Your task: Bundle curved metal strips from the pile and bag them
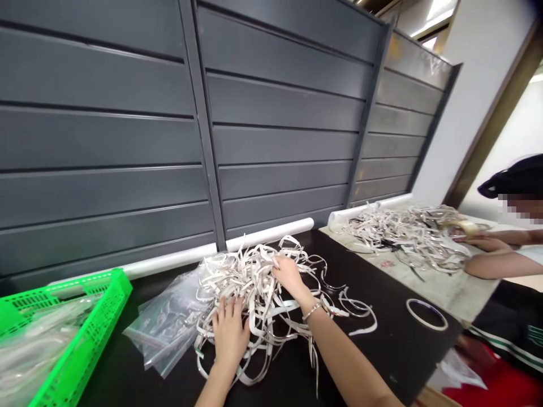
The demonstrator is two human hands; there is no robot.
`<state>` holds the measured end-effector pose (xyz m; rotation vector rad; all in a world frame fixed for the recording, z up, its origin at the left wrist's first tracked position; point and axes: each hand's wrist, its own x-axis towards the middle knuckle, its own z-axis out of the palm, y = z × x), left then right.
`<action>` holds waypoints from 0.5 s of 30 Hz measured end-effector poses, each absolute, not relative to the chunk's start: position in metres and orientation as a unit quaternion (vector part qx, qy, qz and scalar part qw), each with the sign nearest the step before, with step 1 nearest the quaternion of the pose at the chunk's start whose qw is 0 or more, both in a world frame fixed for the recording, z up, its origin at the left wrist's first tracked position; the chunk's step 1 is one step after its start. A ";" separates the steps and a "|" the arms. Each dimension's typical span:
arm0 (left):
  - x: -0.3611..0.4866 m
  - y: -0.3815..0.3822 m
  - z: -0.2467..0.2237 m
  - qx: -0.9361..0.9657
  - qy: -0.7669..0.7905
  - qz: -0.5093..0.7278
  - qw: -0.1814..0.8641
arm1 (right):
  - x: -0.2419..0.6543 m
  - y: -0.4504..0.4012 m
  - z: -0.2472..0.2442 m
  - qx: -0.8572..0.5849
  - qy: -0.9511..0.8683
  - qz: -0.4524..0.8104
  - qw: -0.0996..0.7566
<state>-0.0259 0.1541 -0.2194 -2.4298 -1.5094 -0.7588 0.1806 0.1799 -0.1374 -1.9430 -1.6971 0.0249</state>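
A tangled pile of thin, curved white and silvery strips (258,282) lies on the dark table in front of me. My left hand (230,333) rests on the near left side of the pile with its fingers spread. Reaching into the upper right of the pile, my right hand (291,277) has its fingers curled in and pinching at a white strip; the fingertips are partly hidden. A bracelet circles the right wrist. Clear plastic bags (173,319) lie flat beside the pile, partly under its left edge.
A green plastic crate (99,333) with bagged items stands at the left. White tubes (271,233) run along the grey panel wall. A thin ring (428,326) lies to the right. Beyond it, a co-worker's arms (496,263) reach to another strip pile (407,229).
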 end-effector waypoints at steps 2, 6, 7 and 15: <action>-0.028 0.157 -0.218 -0.819 -0.503 -0.257 0.095 | 0.179 0.183 -0.125 -0.709 -0.646 0.016 0.281; -0.032 0.161 -0.215 -0.816 -0.509 -0.256 0.097 | 0.187 0.175 -0.115 -0.676 -0.685 0.054 0.268; -0.033 0.161 -0.215 -0.817 -0.509 -0.255 0.097 | 0.192 0.168 -0.118 -0.669 -0.690 0.061 0.270; -0.033 0.156 -0.212 -0.815 -0.510 -0.255 0.107 | 0.284 0.063 -0.189 -0.692 -0.675 0.102 0.234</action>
